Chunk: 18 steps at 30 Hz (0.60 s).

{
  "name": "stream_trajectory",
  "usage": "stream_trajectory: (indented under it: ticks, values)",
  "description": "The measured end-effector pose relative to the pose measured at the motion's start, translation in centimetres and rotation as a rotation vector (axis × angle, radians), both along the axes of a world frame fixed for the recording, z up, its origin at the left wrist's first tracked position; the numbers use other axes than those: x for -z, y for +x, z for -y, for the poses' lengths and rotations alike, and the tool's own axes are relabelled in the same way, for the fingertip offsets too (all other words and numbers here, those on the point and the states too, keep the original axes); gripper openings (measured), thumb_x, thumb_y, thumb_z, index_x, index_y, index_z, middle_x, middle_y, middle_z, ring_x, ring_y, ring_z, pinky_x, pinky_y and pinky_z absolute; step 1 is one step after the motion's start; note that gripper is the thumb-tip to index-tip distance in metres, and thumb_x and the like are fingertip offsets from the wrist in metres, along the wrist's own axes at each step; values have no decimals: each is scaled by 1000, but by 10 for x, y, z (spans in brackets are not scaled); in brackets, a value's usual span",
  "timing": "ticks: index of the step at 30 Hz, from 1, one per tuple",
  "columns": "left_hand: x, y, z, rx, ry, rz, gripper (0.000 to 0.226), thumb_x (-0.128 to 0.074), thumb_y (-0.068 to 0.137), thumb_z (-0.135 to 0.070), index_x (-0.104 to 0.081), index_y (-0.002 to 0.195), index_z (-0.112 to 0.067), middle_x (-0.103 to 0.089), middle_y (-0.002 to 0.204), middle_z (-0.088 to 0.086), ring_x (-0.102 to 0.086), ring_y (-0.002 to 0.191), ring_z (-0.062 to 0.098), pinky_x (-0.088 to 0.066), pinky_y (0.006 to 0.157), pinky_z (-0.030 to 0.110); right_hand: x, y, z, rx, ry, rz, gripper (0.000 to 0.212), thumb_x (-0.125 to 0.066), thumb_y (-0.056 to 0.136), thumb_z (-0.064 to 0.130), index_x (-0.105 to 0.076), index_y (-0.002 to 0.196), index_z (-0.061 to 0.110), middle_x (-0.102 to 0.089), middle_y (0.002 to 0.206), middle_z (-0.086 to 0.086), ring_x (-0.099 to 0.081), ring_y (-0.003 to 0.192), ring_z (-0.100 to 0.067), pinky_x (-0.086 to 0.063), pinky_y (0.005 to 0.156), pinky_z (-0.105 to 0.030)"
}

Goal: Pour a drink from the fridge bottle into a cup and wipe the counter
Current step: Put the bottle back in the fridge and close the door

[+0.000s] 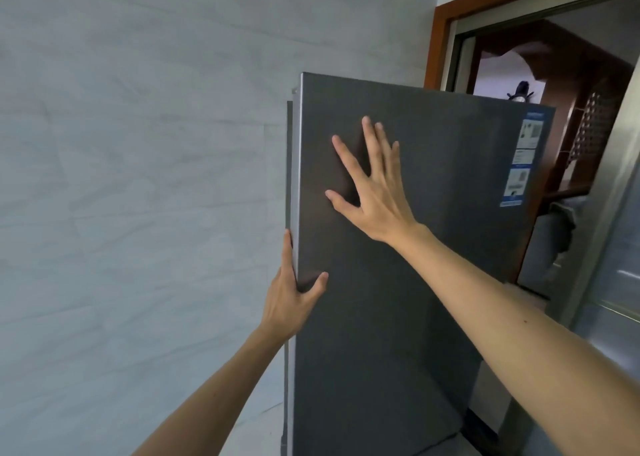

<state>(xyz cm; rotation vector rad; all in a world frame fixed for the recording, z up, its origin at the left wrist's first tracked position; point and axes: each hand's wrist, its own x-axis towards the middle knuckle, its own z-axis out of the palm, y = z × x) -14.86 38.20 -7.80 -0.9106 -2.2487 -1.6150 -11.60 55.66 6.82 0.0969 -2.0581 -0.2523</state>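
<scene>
The step in hand is the very first one: opening the fridge to reach the bottle. The grey fridge door [433, 265] fills the middle of the view. The left hand [287, 299] grips the left edge of this door, a little below its middle height. Its thumb [317, 282] lies on the front face, and the other fingers go round the edge, out of sight. The right hand [374, 192] lies flat on the front of the door, higher than the left hand and not far from the same edge. Its fingers [346, 159] are straight and spread wide, and they hold nothing.

A thin darker strip shows along the left edge of the door, so the door is perhaps slightly ajar, but I cannot tell this for sure. Near the right edge of the door there are blue and white label stickers [523, 157]. To the left of the door is a pale wall [138, 178], and behind its upper right corner stands a wooden door frame [440, 39].

The bottle is not visible; I judge it is behind this door, inside the fridge. The cup and the counter are not in view either. The next move calls for a firm pull from the left hand at the edge, and the right hand must leave the door face so that it does not press against the swing.
</scene>
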Motion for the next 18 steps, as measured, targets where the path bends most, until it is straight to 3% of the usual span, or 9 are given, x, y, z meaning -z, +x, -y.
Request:
stream_trajectory:
  ticks: [6, 13, 18]
  values:
    - [5, -18, -10, -101, 46, 1, 95, -61, 84, -49, 3, 153, -50, -70, 99, -14, -69, 85, 13, -59, 76, 40, 8, -31, -2, -43, 16, -150, 74, -51, 91, 55, -29, 155, 24, -14, 161, -26, -8, 150, -42, -7, 117, -65]
    - [9, -43, -20, -128, 123, 58, 87, -66, 87, -44, -9, 152, -53, -63, 118, -27, -65, 100, 1, -54, 81, 20, 11, -60, -2, -29, 24, -209, 73, -51, 90, 55, -32, 154, 26, -19, 160, -24, -13, 150, -41, -9, 118, -64]
    - [7, -54, -27, -119, 187, 111, 84, -67, 93, -31, -11, 154, -47, -54, 123, -35, -56, 99, -22, -44, 77, 0, 11, -76, -5, -22, 23, -227, 73, -52, 88, 55, -35, 153, 26, -21, 160, -24, -15, 150, -40, -12, 117, -64]
